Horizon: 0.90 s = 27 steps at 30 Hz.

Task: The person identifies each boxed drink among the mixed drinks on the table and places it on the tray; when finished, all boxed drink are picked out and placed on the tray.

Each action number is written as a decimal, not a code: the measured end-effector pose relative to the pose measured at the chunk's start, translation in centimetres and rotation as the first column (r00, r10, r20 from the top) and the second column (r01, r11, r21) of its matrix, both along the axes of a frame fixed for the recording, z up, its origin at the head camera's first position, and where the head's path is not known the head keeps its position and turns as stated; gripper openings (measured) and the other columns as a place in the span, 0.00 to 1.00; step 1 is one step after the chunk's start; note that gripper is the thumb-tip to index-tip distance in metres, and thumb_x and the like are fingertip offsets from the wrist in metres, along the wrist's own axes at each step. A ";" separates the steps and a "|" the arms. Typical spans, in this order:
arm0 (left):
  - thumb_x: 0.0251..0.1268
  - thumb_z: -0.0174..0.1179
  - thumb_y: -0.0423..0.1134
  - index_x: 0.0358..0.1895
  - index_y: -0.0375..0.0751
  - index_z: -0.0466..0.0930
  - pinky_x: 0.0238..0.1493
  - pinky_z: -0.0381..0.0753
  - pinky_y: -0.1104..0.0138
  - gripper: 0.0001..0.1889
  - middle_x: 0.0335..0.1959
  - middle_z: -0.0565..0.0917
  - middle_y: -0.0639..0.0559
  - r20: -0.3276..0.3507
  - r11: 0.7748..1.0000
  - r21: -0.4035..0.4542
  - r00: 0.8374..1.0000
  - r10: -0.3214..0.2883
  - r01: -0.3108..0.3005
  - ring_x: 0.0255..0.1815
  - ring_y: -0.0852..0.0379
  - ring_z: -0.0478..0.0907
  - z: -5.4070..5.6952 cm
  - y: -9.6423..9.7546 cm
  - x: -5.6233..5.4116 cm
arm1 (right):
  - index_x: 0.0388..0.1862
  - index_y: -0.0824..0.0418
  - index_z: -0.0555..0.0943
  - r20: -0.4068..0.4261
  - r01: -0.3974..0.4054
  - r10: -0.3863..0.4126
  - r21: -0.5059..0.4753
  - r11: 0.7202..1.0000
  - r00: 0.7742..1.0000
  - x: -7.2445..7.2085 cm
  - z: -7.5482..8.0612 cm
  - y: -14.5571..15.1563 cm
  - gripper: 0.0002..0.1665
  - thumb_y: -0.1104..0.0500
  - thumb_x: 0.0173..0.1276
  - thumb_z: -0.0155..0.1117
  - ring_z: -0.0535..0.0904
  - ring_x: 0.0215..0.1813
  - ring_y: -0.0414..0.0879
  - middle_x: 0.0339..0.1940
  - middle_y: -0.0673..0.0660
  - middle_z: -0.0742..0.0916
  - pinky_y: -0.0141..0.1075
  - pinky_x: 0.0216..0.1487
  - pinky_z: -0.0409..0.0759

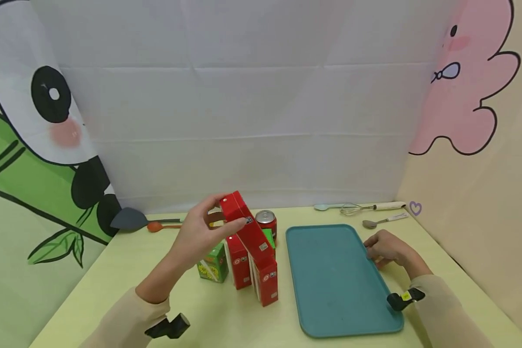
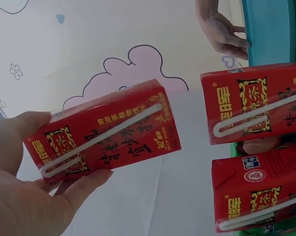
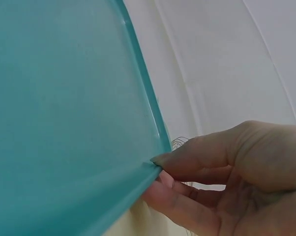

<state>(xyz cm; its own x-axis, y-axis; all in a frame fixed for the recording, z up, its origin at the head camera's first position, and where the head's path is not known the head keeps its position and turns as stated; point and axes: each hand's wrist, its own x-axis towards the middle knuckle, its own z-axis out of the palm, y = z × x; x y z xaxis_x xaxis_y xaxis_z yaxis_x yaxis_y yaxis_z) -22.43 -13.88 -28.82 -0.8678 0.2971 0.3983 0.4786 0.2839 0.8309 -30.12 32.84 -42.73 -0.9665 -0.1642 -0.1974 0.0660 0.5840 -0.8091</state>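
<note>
My left hand (image 1: pixel 198 238) grips a red drink carton (image 1: pixel 253 231) between thumb and fingers, tilted above the table. A white straw is stuck along this carton's side in the left wrist view. Just below it stand two more red cartons, one (image 1: pixel 239 265) behind and left of the other (image 1: pixel 268 284). My right hand (image 1: pixel 389 249) is at the right edge of a teal tray (image 1: pixel 335 275). Thumb and fingers pinch the tray's rim (image 3: pixel 150 169) in the right wrist view. The tray's surface bears nothing.
A green drink carton (image 1: pixel 214 265) stands left of the red ones; a soda can (image 1: pixel 267 221) and another green item (image 1: pixel 268 236) are behind. A spatula (image 1: pixel 128 220) and red spoon (image 1: pixel 155 226) lie back left. Back right are a whisk (image 1: pixel 352 209), light-blue utensil (image 1: pixel 322 207) and metal spoon (image 1: pixel 369 224).
</note>
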 end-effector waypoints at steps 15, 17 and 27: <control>0.57 0.71 0.41 0.64 0.42 0.75 0.41 0.86 0.59 0.30 0.50 0.83 0.51 0.024 0.982 -0.166 0.996 -0.091 0.094 0.52 0.51 0.80 2.3 6.2 -3.1 | 0.59 0.86 0.72 0.005 0.000 0.000 0.006 1.000 1.000 -0.3 -0.3 -0.1 0.26 0.73 0.64 0.63 0.85 0.45 0.56 0.51 0.74 0.83 0.46 0.33 0.87; 0.57 0.71 0.41 0.65 0.41 0.74 0.42 0.86 0.59 0.31 0.52 0.82 0.50 0.058 0.980 -0.170 0.994 -0.091 0.100 0.53 0.50 0.80 2.2 6.9 -3.8 | 0.58 0.85 0.73 0.007 0.005 -0.005 0.005 1.000 1.000 -0.3 -0.4 -0.1 0.25 0.73 0.63 0.63 0.85 0.44 0.55 0.51 0.73 0.83 0.45 0.33 0.87; 0.60 0.71 0.39 0.67 0.42 0.70 0.49 0.84 0.60 0.32 0.60 0.78 0.49 0.128 0.954 -0.261 0.985 -0.115 0.146 0.64 0.46 0.74 2.6 10.4 -6.6 | 0.59 0.87 0.70 -0.017 -0.026 0.026 -0.005 1.000 1.000 -0.1 -0.2 0.1 0.26 0.73 0.64 0.61 0.84 0.47 0.58 0.54 0.78 0.80 0.47 0.34 0.87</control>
